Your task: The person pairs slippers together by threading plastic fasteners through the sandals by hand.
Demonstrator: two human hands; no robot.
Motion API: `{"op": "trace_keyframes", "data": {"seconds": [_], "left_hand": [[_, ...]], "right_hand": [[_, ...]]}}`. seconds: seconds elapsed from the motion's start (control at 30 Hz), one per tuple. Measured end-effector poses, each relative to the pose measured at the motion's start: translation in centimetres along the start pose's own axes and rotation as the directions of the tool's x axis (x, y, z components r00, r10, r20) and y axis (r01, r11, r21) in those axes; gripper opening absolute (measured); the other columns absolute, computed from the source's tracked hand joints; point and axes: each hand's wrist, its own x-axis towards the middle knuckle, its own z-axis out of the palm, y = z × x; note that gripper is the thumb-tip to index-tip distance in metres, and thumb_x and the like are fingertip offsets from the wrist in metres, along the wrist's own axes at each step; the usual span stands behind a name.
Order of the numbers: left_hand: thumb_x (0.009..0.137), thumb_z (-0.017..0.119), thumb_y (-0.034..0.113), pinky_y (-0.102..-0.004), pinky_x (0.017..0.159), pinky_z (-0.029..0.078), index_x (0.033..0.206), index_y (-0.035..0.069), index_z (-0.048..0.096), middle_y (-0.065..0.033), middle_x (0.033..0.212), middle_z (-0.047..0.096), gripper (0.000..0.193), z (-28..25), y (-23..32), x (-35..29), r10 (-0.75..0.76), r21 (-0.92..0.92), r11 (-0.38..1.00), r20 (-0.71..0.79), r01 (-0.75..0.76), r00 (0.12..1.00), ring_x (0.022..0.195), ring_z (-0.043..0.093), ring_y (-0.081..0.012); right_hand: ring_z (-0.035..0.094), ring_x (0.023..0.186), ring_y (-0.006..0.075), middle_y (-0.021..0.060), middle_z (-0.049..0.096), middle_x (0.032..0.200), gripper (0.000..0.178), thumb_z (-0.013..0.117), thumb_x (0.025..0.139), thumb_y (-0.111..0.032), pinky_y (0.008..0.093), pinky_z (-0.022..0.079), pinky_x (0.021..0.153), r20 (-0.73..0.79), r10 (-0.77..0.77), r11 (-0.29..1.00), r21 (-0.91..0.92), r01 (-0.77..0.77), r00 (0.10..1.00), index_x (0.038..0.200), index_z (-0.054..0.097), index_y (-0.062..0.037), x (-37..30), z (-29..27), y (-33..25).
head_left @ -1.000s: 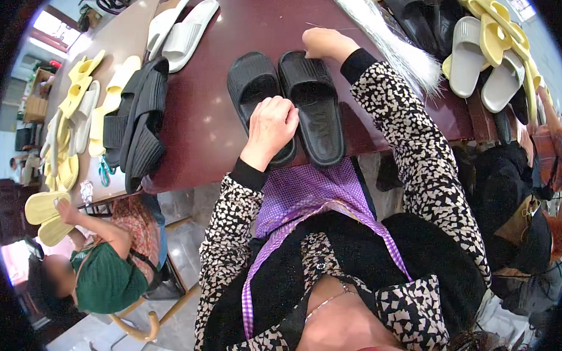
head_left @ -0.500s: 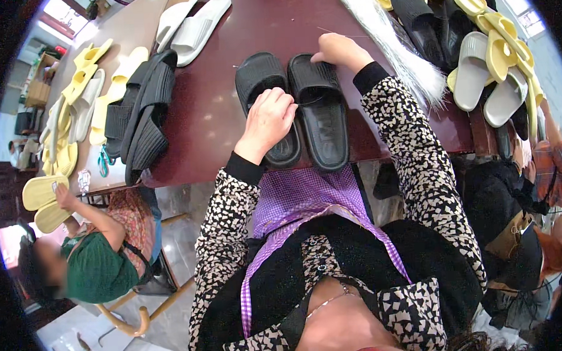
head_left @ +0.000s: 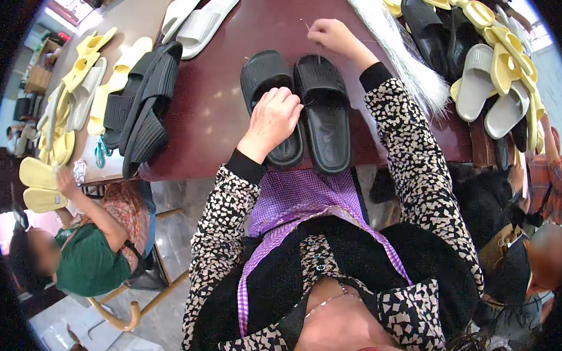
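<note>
1. On the dark red table point(head_left: 228, 109), near its front edge, two black slide sandals point(head_left: 300, 112) lie side by side, touching.
2. The left hand point(head_left: 272, 119) rests on the left sandal, fingers curled narrow and pinched at its inner edge.
3. The right hand point(head_left: 331, 35) hovers just beyond the right sandal, fingers pinched; what they hold is too small to tell.
4. A bundle of clear plastic ties point(head_left: 401, 51) lies right of the sandals; stacked black slides point(head_left: 143, 106) lie left.

Pair of black matt foam-like slide sandals point(head_left: 303, 105), ribbed footbeds; dark red-brown surface point(head_left: 215, 103) glossy, smooth; clear plastic strip bundle point(head_left: 408, 63) shiny; yellow sandals point(head_left: 76, 78) matt.
</note>
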Motion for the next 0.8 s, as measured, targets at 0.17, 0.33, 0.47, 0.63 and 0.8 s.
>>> {"op": "trace_keyframes", "data": {"seconds": [0.17, 0.33, 0.47, 0.63, 0.8], "left_hand": [[0.074, 0.066, 0.011, -0.036, 0.072, 0.046, 0.078, 0.005, 0.058, -0.0074, 0.08, 0.051, 0.01, -0.2, -0.2, -0.5, -0.003, 0.014, 1.0, 0.013, 0.003, 1.0, 0.08, 0.054, -0.0252], [0.074, 0.066, 0.01, -0.0363, 0.072, 0.046, 0.078, 0.005, 0.058, -0.0075, 0.079, 0.051, 0.011, -0.5, -0.6, -1.1, -0.004, 0.019, 1.0, 0.024, 0.004, 1.0, 0.079, 0.054, -0.0251], [0.073, 0.066, 0.01, -0.0364, 0.072, 0.046, 0.078, 0.004, 0.057, -0.0078, 0.079, 0.051, 0.011, -0.5, -1.0, -1.0, 0.0, 0.006, 1.0, 0.016, 0.0, 1.0, 0.079, 0.053, -0.0253], [0.074, 0.065, 0.008, -0.0365, 0.075, 0.046, 0.086, 0.003, 0.058, -0.0094, 0.088, 0.055, 0.015, -1.0, -0.8, -1.0, -0.028, 0.006, 1.0, -0.044, 0.028, 0.999, 0.084, 0.055, -0.0256], [0.076, 0.063, 0.005, -0.0376, 0.081, 0.047, 0.1, 0.002, 0.058, -0.0128, 0.103, 0.058, 0.025, -2.4, 0.7, -0.7, -0.091, -0.063, 0.995, -0.253, 0.077, 0.963, 0.094, 0.056, -0.0281]], "right_hand": [[0.058, 0.065, 0.0132, 0.0077, 0.064, 0.072, 0.017, 0.064, 0.078, -0.016, 0.0301, 0.048, 0.062, 0.104, -0.11, 0.987, 0.128, 0.096, 0.989, 0.084, 0.065, -0.0001, 3.4, 4.3, -4.8], [0.056, 0.068, 0.0139, 0.0055, 0.064, 0.075, 0.016, 0.064, 0.078, -0.017, 0.032, 0.047, 0.064, 0.443, -0.002, 1.0, 0.0, 0.002, 0.896, 0.083, 0.065, -0.0015, 4.9, 7.8, -7.3], [0.056, 0.069, 0.014, 0.0051, 0.064, 0.077, 0.012, 0.062, 0.08, -0.013, 0.03, 0.047, 0.064, 0.544, 0.017, 0.988, 0.117, -0.097, 0.839, 0.082, 0.064, -0.0009, 6.1, 8.3, -7.5], [0.055, 0.069, 0.0126, 0.0051, 0.063, 0.077, 0.01, 0.06, 0.082, -0.01, 0.0276, 0.047, 0.064, 0.483, 0.086, 0.917, 0.303, -0.258, 0.871, 0.082, 0.063, 0.0002, 5.9, 8.3, -6.9], [0.056, 0.07, 0.0113, 0.0058, 0.064, 0.08, 0.009, 0.059, 0.086, -0.008, 0.0247, 0.047, 0.065, 0.221, 0.077, 0.876, 0.451, -0.172, 0.972, 0.086, 0.062, 0.0003, 4.5, 5.5, -6.3]]}}
